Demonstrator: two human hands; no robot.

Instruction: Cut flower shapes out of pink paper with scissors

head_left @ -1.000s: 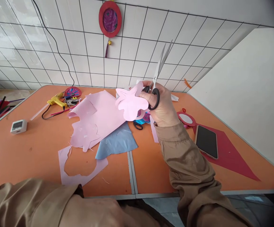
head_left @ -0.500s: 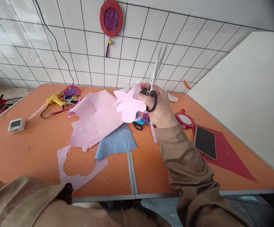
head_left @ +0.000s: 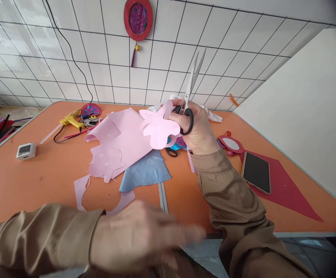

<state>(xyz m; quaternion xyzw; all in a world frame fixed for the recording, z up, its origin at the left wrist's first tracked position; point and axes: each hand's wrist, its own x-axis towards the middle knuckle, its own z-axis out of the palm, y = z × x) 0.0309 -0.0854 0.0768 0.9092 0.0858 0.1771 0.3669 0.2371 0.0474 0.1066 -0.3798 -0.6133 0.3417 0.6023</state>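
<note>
In my right hand [head_left: 198, 129] are a pair of scissors [head_left: 189, 90] and several pink flower-shaped cutouts [head_left: 160, 129]. The scissors' blades point up and stand slightly apart, and their black handles lie against my fingers. The cutouts are pinched in a loose stack over the table. My left hand [head_left: 136, 237] is blurred by motion above the front edge, with a finger stretched out to the right and nothing visible in it. Beyond it lie a cut pink sheet [head_left: 130, 131], a blue fabric piece [head_left: 146, 170] and a pink offcut [head_left: 81, 191].
A yellow glue gun [head_left: 72, 119] and a small white device [head_left: 26, 151] are at the left. On the right, a phone [head_left: 256, 172] rests on red fabric [head_left: 289, 189] beside a red oval piece [head_left: 231, 144]. A black scissor handle [head_left: 172, 153] shows under the cutouts.
My left hand has come into view from the bottom left, reaching right over the front edge. My right hand keeps its hold on the scissors and cutouts. The view has shifted slightly.
</note>
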